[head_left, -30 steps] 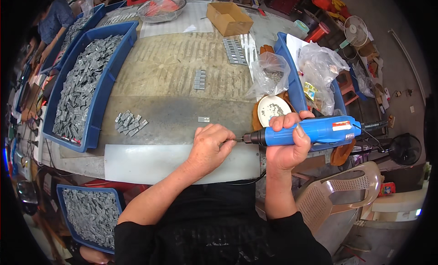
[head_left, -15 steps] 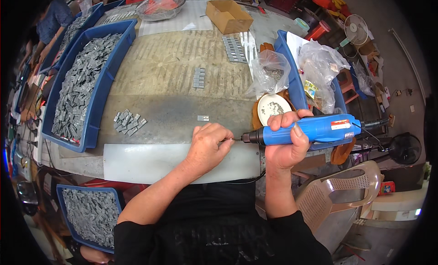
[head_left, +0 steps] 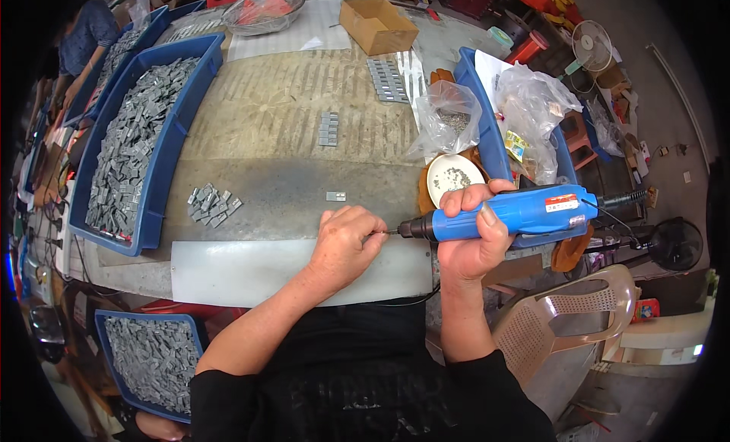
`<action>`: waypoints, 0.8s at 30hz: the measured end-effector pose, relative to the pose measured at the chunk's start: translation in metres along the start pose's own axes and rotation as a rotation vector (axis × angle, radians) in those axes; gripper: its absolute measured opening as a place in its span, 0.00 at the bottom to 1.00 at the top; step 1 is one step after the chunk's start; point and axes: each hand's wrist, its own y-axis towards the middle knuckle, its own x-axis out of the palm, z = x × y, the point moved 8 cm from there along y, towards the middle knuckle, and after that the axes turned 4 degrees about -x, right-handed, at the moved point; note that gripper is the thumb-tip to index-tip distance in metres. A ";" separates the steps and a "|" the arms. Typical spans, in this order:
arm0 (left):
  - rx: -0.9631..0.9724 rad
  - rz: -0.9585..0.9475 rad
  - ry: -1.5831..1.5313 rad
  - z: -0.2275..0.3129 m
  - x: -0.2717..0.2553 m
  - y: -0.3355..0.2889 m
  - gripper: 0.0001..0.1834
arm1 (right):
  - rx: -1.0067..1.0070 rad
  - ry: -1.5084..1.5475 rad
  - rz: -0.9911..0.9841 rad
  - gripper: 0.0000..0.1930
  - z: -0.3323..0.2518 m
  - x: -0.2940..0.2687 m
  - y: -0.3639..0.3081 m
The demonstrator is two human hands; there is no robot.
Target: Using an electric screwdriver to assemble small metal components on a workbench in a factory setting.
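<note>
Fingers [head_left: 458, 201] of right hand [head_left: 470, 248] wrapped round blue power screwdriver [head_left: 525, 214], bit [head_left: 393, 231] aimed at pinched fingertips [head_left: 371, 224] of left hand [head_left: 342, 238], anything held there kinda hidden

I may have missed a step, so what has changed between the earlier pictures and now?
Only a slight shift of the whole view, probably head movement. Nothing was visibly taken hold of or let go. The right hand still holds the blue power screwdriver, its bit at the left hand. The gray pile and plate stayed put.

Left grip [head_left: 344, 243] pinched, right grip [head_left: 471, 255] curled
</note>
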 end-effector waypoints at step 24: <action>0.085 0.071 0.098 0.004 -0.006 -0.002 0.04 | 0.002 -0.056 -0.085 0.20 0.007 0.006 -0.005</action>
